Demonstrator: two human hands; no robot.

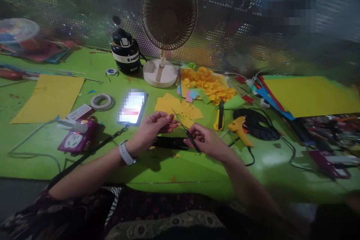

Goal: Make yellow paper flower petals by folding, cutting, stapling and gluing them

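My right hand (206, 140) is wrapped round dark-handled scissors (194, 142), whose thin blades point up and to the left. Facing it, my left hand (160, 123) pinches a small piece of yellow paper (171, 123), mostly hidden by the fingers. The blade tips are close to the left fingertips; whether they touch the paper I cannot tell. Just beyond both hands lie yellow paper sheets (168, 103) and small yellow cut pieces (189, 110). A black strip-like object (171, 142) lies on the green table beneath the hands.
Behind stand a fan (160, 77) and a dark bottle (126, 58). A lit phone (131, 108), tape roll (101, 102) and purple power strip (78, 135) lie left. Rightward are a yellow cutter (218, 118), a glue gun (240, 129), folded yellow pieces (208, 82) and coloured sheets (312, 95).
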